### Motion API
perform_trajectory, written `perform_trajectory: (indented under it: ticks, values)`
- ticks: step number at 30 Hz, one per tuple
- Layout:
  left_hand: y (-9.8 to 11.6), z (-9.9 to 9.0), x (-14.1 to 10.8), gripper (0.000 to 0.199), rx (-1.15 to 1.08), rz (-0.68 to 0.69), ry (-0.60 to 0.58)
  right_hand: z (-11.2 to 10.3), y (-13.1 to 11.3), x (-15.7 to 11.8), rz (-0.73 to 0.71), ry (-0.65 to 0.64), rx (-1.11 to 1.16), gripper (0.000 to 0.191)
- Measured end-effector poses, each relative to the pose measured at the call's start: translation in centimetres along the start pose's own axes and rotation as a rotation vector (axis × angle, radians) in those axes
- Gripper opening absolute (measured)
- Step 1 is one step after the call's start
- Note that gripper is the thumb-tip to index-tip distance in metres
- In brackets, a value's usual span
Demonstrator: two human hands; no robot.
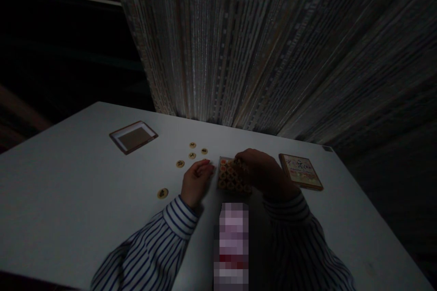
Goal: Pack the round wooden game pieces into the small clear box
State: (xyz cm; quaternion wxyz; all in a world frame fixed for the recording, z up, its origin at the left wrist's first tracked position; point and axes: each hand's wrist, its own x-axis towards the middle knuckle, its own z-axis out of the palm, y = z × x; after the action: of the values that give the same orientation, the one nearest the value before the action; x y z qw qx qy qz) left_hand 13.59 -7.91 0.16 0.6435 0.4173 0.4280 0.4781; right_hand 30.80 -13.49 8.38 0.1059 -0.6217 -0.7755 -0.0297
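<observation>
A small open box (pixel 218 185) stands in the middle of the white table, filled with rows of round Chinese chess pieces (pixel 231 185), some marked red. My right hand (pixel 259 170) reaches over the box's right side and hides part of it. Its fingers are closed at the tips around a Chinese chess piece (pixel 237 162), only partly visible in the dim light. Just left of the box, my left hand (pixel 197 182) hovers with its fingers loosely curled together, and nothing shows in them. Several loose pieces (pixel 180 163) lie to its left and beyond it.
Toward the back left lies a shallow rectangular lid or tray (pixel 134 137). A flat box cover with printed artwork (pixel 301 171) rests on the right. Striped curtains (pixel 218 45) hang behind the table (pixel 85 191). A small dark card-like item (pixel 327 149) is at the far right corner.
</observation>
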Motion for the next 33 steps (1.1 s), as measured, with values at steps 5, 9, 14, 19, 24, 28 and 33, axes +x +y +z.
perform_trajectory:
  ticks: [5, 9, 14, 19, 24, 28, 33]
  values:
    - [-0.3, -0.1, 0.1, 0.041, 0.017, 0.002, -0.001, 0.2, 0.8, -0.3, 0.017, 0.016, 0.035, 0.018]
    - [-0.7, -0.1, 0.2, 0.040, 0.045, 0.003, -0.008, 0.2, 1.1, -0.4, 0.027, 0.003, 0.036, 0.018]
    - [-0.8, -0.1, 0.2, 0.038, 0.118, 0.033, -0.014, 0.4, 1.2, -0.3, 0.041, 0.006, 0.029, 0.016]
    - [-0.8, -0.1, 0.1, 0.036, 0.122, 0.031, -0.030, 1.0, 1.8, -0.4, 0.042, 0.027, 0.000, 0.017]
    - [-1.0, 0.0, 0.2, 0.035, 0.131, 0.056, -0.045, 1.3, 2.1, -0.4, 0.048, 0.010, -0.013, 0.017]
    - [-1.1, 0.0, 0.3, 0.033, 0.150, 0.067, -0.052, 1.3, 2.1, -0.2, 0.071, -0.028, -0.019, 0.019]
    - [-1.4, -0.2, 0.1, 0.027, 0.284, 0.127, -0.067, 1.6, 2.3, -0.1, 0.066, -0.049, -0.017, 0.021]
